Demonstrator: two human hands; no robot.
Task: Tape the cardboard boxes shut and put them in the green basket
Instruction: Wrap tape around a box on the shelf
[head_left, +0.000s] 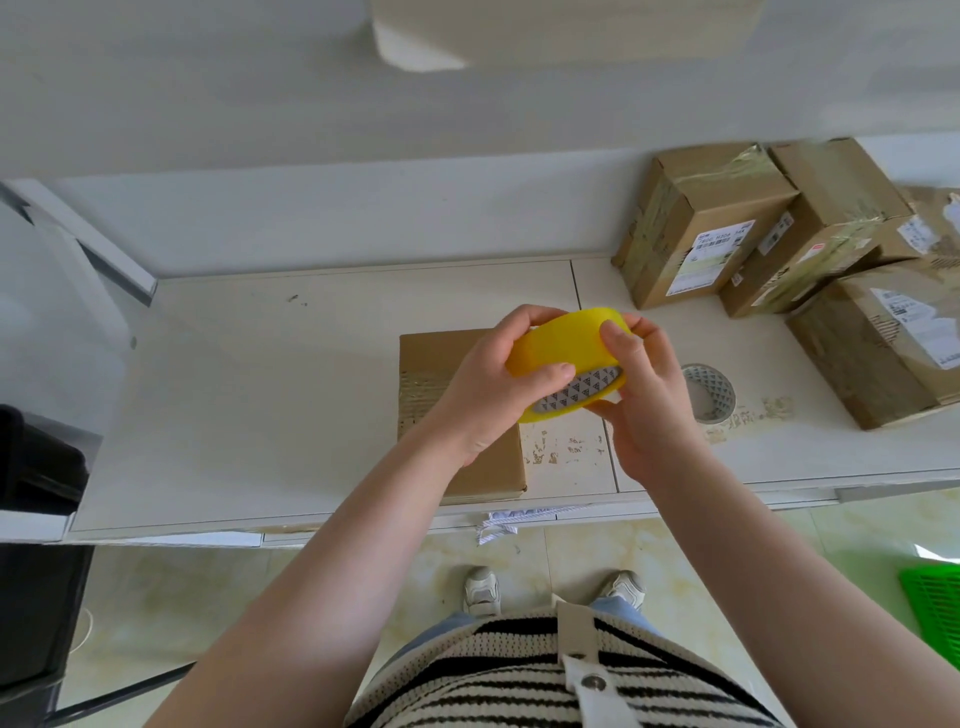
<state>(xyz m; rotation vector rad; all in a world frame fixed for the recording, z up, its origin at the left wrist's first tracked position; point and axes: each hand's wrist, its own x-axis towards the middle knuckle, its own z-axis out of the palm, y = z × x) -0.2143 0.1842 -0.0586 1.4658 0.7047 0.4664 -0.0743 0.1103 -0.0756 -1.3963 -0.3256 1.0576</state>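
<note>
Basket (932, 605) is showing only as a green slatted corner at the lower right edge of the frame, sitting on the floor; what it is holding cannot be told. Boxes are lying on the white table (291, 415). One box (441, 364) is sitting in the middle of the frame near the table's front edge, partly hidden under the left forearm, with a band of clear tape running across its top. A stack (795, 249) of already taped boxes with white labels is crowding the upper right of the frame.

Both hands are hovering just above and to the right of the middle box, holding a yellow roll (566, 358) between them. The left hand (493, 384) is gripping the roll, fingers curling over its far rim and thumb pressing on its yellow side. The right hand (639, 395) is pinching the roll's right side, thumb lying on the outer face and fingers tucking underneath.

An empty core (707, 391) is lying on the table just right of the right hand.
</note>
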